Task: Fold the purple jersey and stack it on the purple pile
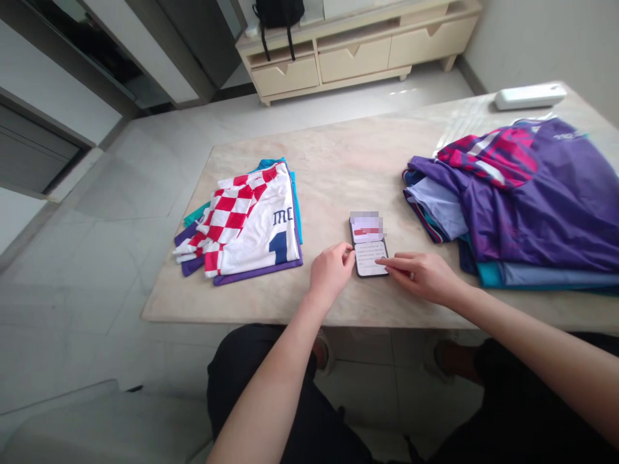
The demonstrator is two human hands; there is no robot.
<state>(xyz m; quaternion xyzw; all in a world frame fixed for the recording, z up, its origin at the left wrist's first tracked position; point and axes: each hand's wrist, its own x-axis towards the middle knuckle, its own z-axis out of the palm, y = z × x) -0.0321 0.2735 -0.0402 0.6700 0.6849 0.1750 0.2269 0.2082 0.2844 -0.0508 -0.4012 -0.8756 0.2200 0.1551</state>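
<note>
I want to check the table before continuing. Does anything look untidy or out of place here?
Nothing looks damaged or spilled. The pile of jerseys on the right is loose and rumpled, unlike the folded stack on the left. The phone lies flat between both hands.

arms: bare, no sleeves | trousers (300, 412): black | wrists: unadorned
</note>
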